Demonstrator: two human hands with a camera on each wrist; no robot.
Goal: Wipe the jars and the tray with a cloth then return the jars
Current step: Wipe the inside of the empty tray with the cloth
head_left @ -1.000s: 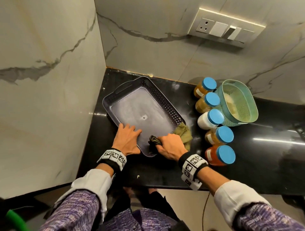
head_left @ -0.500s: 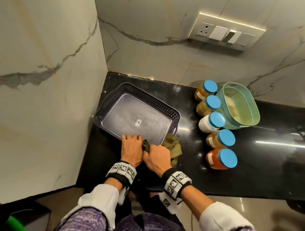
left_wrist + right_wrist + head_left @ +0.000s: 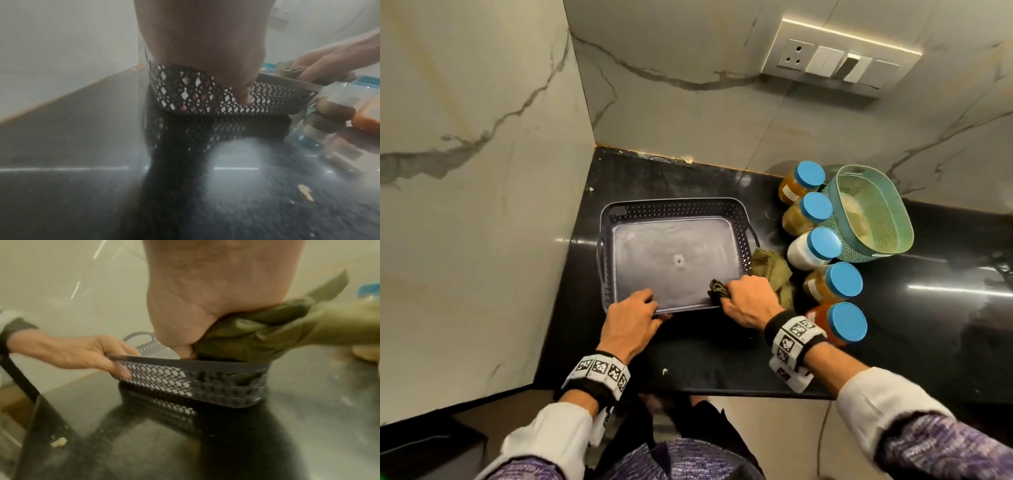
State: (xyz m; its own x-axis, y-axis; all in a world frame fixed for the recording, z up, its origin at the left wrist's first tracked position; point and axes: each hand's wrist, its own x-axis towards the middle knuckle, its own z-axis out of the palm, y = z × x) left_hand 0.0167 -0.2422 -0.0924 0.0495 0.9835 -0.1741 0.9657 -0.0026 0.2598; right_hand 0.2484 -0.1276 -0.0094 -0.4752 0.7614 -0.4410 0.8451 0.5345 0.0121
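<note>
A dark grey perforated tray [image 3: 674, 209] lies empty on the black counter, square to me. My left hand [image 3: 635, 313] grips its near rim at the left, thumb outside the wall [image 3: 121, 369]. My right hand [image 3: 748, 299] holds an olive-green cloth [image 3: 774, 270] bunched against the tray's near right corner; the cloth [image 3: 246, 337] drapes over the rim there. Several jars with blue lids stand in a row to the right, from an amber one [image 3: 803, 181] at the back to a red-orange one [image 3: 842, 323] nearest me.
A teal perforated basket [image 3: 873, 212] stands right of the jars. Marble walls close the corner on the left and behind, with a switch panel [image 3: 842, 58] on the back wall. The counter's front edge [image 3: 688, 390] runs just below my wrists, with small crumbs on it.
The tray has turned from a slant to lie square with the counter edge. My right hand with the cloth moved right along the near rim; my left hand shifted left on it.
</note>
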